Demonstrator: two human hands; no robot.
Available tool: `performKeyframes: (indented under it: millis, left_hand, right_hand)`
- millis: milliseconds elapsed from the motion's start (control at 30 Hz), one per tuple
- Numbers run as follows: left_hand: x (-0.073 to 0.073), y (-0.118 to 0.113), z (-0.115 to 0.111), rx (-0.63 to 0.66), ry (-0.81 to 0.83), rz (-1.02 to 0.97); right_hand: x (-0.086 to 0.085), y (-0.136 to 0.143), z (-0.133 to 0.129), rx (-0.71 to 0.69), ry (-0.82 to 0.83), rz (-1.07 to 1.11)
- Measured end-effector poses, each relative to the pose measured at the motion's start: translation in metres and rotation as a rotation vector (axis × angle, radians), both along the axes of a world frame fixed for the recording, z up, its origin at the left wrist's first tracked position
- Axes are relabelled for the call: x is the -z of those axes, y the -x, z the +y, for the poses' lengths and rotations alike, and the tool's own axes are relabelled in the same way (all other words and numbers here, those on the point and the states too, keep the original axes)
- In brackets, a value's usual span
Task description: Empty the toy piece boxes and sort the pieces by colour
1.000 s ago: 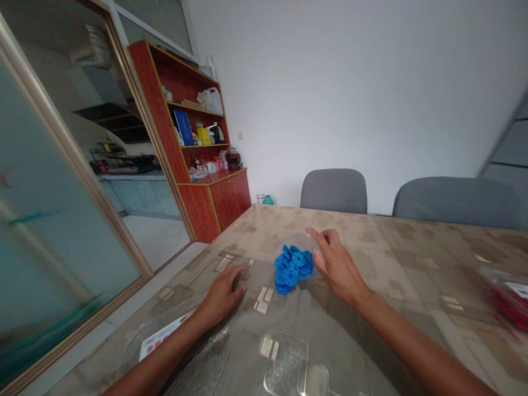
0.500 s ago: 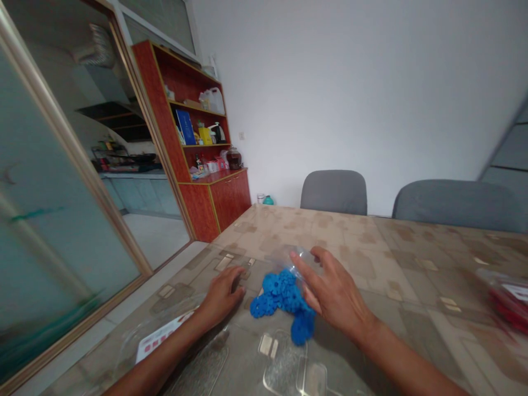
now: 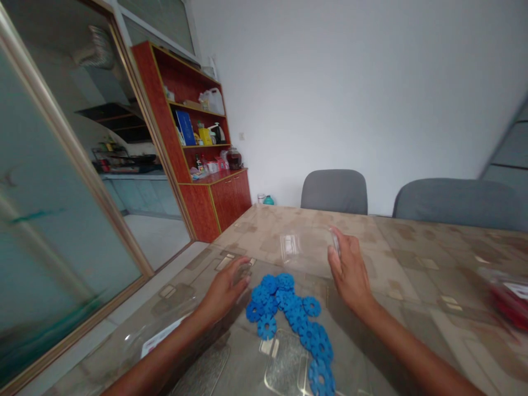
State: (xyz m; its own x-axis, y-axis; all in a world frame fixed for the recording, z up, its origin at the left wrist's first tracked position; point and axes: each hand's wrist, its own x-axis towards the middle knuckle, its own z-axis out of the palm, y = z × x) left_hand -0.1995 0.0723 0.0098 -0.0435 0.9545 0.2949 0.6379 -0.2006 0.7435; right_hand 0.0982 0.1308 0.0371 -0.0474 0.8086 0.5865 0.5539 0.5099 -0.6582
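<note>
Several blue notched discs (image 3: 297, 316) lie spread in an overlapping, curved pile on the patterned table (image 3: 247, 360). To the right of and above the pile, my right hand (image 3: 350, 267) grips a clear plastic container (image 3: 307, 246) by its right edge, thumb and fingers pinched on it. No discs show inside the container. My left hand (image 3: 226, 289) rests just left of the pile with its fingers apart and nothing in it. Partly under my left forearm lies a clear plastic piece with a white label (image 3: 163, 336).
A clear package with red contents (image 3: 509, 300) sits at the table's right edge. Two grey chairs (image 3: 334, 191) stand beyond the far edge. A red-brown shelf cabinet (image 3: 214, 206) stands at the back left, beside a sliding glass door (image 3: 53, 220).
The clear container has moved up and away from the discs with my right hand. The blue discs have spread out toward the near right. My left hand has barely moved.
</note>
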Motion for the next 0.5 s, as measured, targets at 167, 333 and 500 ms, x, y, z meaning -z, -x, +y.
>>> performKeyframes:
  millis: [167,333,500]
  left_hand:
    - [-0.018,-0.015,0.018,0.038,0.055,-0.124]
    - [-0.022,-0.028,0.054,0.003,0.164,-0.158]
    - [-0.025,-0.014,0.085,-0.197,0.215,-0.090]
  right_hand:
    - [0.012,0.009,0.021,-0.039,0.210,0.166]
    - [0.022,0.025,0.009,-0.232,0.387,0.223]
    - [0.024,0.002,-0.001,-0.276,0.404,0.214]
